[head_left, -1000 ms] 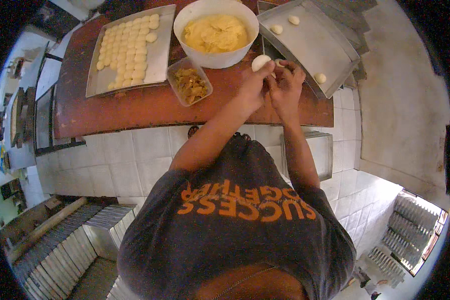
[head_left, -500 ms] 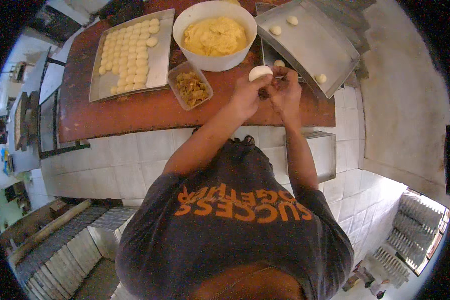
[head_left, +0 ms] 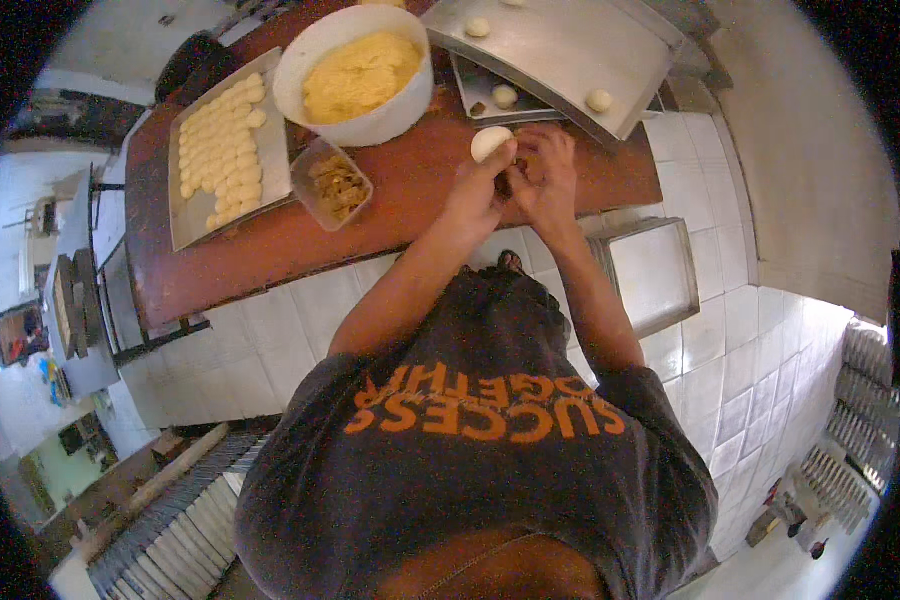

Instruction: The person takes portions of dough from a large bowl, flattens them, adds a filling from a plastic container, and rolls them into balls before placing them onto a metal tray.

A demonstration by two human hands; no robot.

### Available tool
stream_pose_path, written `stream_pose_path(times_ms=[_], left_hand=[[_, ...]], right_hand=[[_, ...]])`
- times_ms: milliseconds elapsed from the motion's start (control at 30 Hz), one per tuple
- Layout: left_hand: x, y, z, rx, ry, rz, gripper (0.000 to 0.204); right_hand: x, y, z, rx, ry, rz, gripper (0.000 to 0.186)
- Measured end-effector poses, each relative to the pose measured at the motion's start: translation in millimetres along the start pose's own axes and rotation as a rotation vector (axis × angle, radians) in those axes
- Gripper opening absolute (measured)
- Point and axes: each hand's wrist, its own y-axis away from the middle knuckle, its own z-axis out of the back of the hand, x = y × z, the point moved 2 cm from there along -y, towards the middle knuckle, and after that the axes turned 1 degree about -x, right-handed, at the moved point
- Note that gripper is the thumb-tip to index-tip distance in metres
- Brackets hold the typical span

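My left hand (head_left: 475, 195) is closed on a white dough ball (head_left: 491, 143) above the red-brown table (head_left: 410, 210). My right hand (head_left: 550, 180) is beside it, fingers curled against the ball's far side; what they pinch is hidden. Left of my hands sit a plastic container (head_left: 335, 185) of brown pieces and a large white bowl (head_left: 354, 75) of yellow dough. Just beyond my fingers, a lower metal tray (head_left: 480, 75) holds a dough ball (head_left: 504, 96), with an upper tray (head_left: 570, 55) resting over it, holding several balls.
A tray (head_left: 220, 160) packed with pale dough pieces lies at the table's left. Below the table's right edge is an empty square metal pan (head_left: 650, 275). Stacks of trays (head_left: 175, 530) stand at lower left, more metal racks (head_left: 855, 430) at lower right.
The view has rotated, shifting the table's contents leftward. The lower tray and its ball show more. My hands still hold the dough ball together, with small finger movements.
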Motion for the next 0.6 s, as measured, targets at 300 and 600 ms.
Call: stream_pose_path(times_ms=[300, 600], left_hand=[[55.5, -29.3, -35.5, -0.017, -0.053, -0.015, 0.023], [67.1, -45.3, -24.8, -0.150, -0.029, 0.095, 0.025]], right_hand=[[-71.2, 6.4, 41.1, 0.082, -0.040, -0.083, 0.024], [-89.1, 13.3, 42.3, 0.092, -0.052, 0.090, 0.020]])
